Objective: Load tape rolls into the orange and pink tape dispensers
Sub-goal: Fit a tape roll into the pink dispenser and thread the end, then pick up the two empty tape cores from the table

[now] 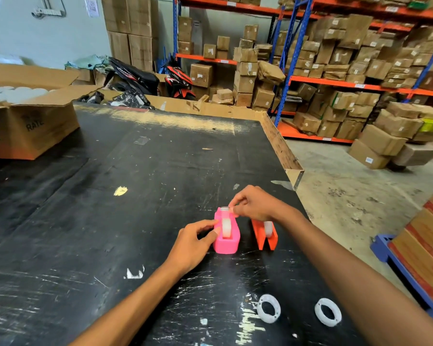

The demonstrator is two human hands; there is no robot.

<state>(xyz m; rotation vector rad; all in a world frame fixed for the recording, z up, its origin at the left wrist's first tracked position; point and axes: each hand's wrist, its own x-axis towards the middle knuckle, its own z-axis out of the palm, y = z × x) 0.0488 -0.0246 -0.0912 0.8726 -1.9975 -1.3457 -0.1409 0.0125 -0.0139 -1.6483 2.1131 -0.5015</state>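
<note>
A pink tape dispenser [226, 242] stands on the black table [110, 196] with a clear tape roll [226, 227] seated in its slot. My left hand [194, 245] grips the dispenser's left side. At its far end, by the cutter, my right hand [254, 203] pinches the tape's loose end. Just to the right stands the orange dispenser [264, 237], also with a tape roll [268, 228] in it, partly hidden under my right wrist. Two white tape rolls [268, 308] [328, 312] lie flat near the table's front edge.
An open cardboard box [30, 121] with white rolls inside sits at the table's far left. The table's right edge [295, 176] drops to a concrete floor. Shelves of cardboard boxes [348, 71] fill the background; stacked boxes on a blue pallet [425, 245] stand at right.
</note>
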